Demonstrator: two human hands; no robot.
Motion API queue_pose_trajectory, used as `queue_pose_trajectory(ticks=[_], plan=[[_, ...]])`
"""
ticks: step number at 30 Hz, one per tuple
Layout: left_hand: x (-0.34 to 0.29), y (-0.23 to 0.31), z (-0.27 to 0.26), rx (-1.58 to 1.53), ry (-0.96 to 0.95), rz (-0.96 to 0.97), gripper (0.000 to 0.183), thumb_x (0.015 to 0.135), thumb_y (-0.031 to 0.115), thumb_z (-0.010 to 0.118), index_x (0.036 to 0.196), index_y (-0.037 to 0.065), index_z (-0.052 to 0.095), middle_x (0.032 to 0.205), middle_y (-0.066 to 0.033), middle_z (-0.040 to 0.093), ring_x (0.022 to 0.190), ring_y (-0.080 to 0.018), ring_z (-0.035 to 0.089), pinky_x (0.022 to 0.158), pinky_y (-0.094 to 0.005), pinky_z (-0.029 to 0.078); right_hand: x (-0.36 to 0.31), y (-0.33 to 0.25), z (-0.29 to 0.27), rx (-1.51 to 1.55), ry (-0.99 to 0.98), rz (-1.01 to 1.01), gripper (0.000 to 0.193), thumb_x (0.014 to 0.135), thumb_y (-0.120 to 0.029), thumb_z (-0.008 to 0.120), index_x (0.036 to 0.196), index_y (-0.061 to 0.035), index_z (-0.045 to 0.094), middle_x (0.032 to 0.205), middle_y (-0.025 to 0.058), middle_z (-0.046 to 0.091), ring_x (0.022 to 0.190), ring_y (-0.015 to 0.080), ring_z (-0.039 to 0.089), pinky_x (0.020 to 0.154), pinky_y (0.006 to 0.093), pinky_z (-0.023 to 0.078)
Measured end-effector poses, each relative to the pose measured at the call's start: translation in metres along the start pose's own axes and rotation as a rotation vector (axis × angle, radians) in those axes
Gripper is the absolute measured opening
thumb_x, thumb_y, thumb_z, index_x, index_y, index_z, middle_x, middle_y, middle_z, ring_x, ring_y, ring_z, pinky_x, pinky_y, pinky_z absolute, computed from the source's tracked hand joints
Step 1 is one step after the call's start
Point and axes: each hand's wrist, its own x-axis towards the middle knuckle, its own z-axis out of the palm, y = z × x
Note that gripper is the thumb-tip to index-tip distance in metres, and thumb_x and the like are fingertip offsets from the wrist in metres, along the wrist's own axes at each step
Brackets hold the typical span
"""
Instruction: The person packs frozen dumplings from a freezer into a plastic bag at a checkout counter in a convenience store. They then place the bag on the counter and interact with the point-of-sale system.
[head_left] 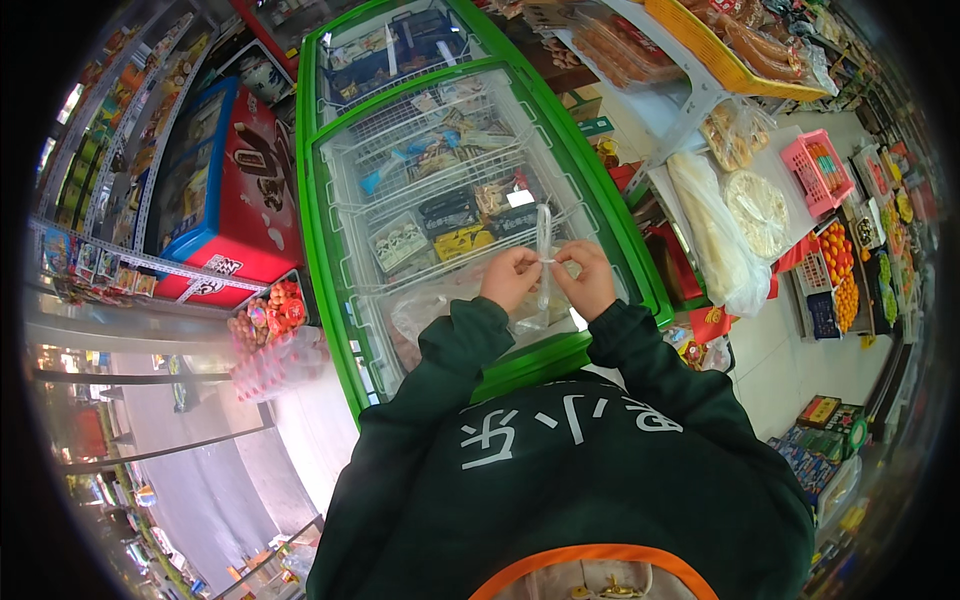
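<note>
My left hand [509, 279] and my right hand [587, 281] meet over the near end of a green chest freezer [610, 225]. Between them stretches a narrow strip of clear plastic [544, 228], which looks like a folded or twisted plastic bag. Both hands pinch it at its middle, fingertips almost touching. One end points away from me; the lower end hangs below my fingers. Through the glass lid, wire baskets hold packaged frozen food, including a yellow packet [463, 241] and a pale box [398, 243]. Whether the strip is knotted is hidden by my fingers.
A red and blue freezer [252, 205] stands at left, with wrapped bottles [280, 365] on the floor nearby. To the right, a table carries bagged flat bread [756, 213] and a pink basket [818, 172]. Oranges [838, 265] lie further right.
</note>
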Motion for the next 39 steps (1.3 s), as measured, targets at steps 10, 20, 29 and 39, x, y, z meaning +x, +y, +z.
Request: queue_pose_trajectory(ticks=[10,20,29,39], plan=[[-0.028,0.025,0.010,-0.329,-0.131,0.070,0.010,0.087,0.007,0.061,0.095,0.001,0.058,0.087,0.0001,0.053,0.076,-0.0081,0.052,0.072,-0.0231,0.045,-0.008,0.007,0.006,0.616,0.073,0.599,0.009,0.086,-0.010,0.059,0.090,-0.0015,0.060,0.083,0.0013,0.058,0.073,0.0064,0.051,0.066,0.0233,0.042],[-0.066,0.042,-0.005,-0.280,-0.249,0.221,0.011,0.078,-0.002,0.053,0.086,-0.001,0.060,0.119,-0.0078,0.045,0.104,-0.0169,0.049,0.086,-0.0289,0.041,0.010,0.032,-0.023,0.853,0.272,0.851,0.014,0.093,-0.019,0.051,0.089,-0.0079,0.057,0.081,0.0006,0.059,0.075,0.0103,0.055,0.062,0.0238,0.040],[-0.050,0.020,-0.011,-0.328,-0.172,0.142,0.026,0.081,-0.005,0.047,0.104,-0.002,0.060,0.115,-0.0092,0.054,0.097,-0.0197,0.057,0.083,-0.0320,0.048,-0.017,0.006,-0.016,0.108,-0.257,0.198,0.019,0.076,-0.002,0.064,0.095,-0.0013,0.064,0.079,0.0091,0.059,0.075,0.0245,0.058,0.064,0.0329,0.047],[-0.024,-0.003,0.011,0.239,0.103,0.152,0.030,0.083,0.007,0.067,0.111,0.005,0.059,0.086,-0.0006,0.059,0.073,-0.0078,0.055,0.063,-0.0230,0.044,-0.011,0.018,-0.020,0.150,-0.092,0.225,0.006,0.081,-0.002,0.066,0.086,-0.0004,0.066,0.075,0.0111,0.063,0.065,0.0199,0.060,0.059,0.0292,0.046]])
